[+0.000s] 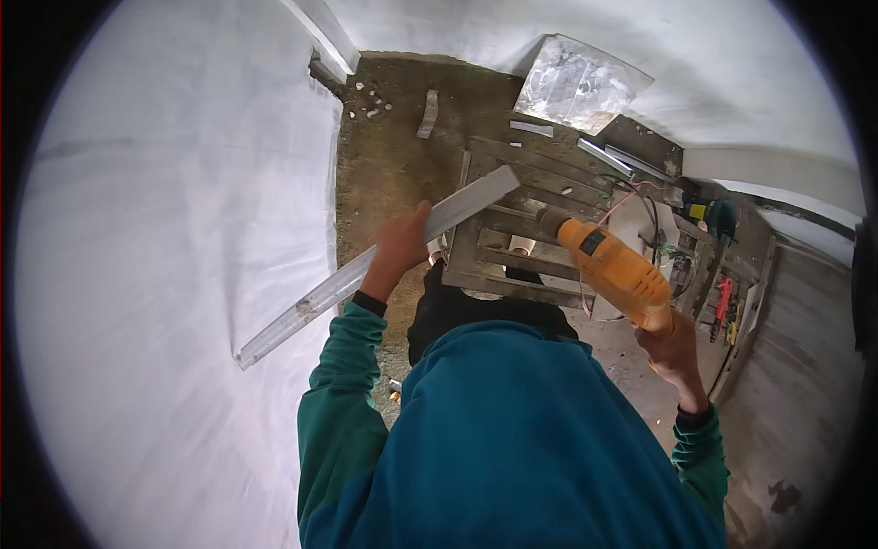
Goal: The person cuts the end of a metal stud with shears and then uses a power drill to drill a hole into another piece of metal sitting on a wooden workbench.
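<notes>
We grasped the orange power drill (622, 274) in our right hand (669, 352) and the metal channel (334, 289), near the white wall (183, 210), in our left hand (400, 245), a positioning step seemingly calling for steady control.

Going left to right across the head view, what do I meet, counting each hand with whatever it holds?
Left hand holding the long grey bar → right hand holding the orange drill → red tool.
</notes>
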Demonstrator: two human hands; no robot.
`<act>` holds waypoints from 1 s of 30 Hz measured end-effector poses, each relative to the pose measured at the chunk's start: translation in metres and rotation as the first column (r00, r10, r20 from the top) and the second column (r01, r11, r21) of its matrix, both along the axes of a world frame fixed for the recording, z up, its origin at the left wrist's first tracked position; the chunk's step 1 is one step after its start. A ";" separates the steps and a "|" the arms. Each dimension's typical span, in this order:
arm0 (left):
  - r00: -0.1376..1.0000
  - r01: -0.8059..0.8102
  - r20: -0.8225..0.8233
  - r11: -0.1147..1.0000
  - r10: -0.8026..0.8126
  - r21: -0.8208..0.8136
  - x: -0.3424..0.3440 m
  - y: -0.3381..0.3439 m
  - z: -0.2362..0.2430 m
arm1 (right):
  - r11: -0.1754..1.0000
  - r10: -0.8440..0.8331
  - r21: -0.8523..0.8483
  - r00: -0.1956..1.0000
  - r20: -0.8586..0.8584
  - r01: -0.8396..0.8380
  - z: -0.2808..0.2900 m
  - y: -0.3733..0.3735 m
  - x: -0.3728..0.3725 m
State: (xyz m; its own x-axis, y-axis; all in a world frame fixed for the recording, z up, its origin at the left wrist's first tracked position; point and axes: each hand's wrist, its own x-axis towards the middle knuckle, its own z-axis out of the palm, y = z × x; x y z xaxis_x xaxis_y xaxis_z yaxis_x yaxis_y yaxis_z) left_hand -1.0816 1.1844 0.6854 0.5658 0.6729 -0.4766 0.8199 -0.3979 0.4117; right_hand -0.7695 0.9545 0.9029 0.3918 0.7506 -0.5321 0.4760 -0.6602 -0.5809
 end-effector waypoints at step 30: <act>0.953 0.178 0.219 0.971 -0.211 0.162 0.100 0.091 0.030 | 0.990 -0.119 0.054 0.973 -0.196 0.132 -0.038 -0.063 0.077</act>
State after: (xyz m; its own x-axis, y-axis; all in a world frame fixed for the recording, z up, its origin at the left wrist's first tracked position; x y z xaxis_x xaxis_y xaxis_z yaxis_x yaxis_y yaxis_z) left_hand -0.9814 1.2755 0.7156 0.7763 0.5887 -0.2253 0.6086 -0.6071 0.5109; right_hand -0.6922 0.8919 0.8647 0.3805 0.7379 -0.5574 0.2668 -0.6647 -0.6979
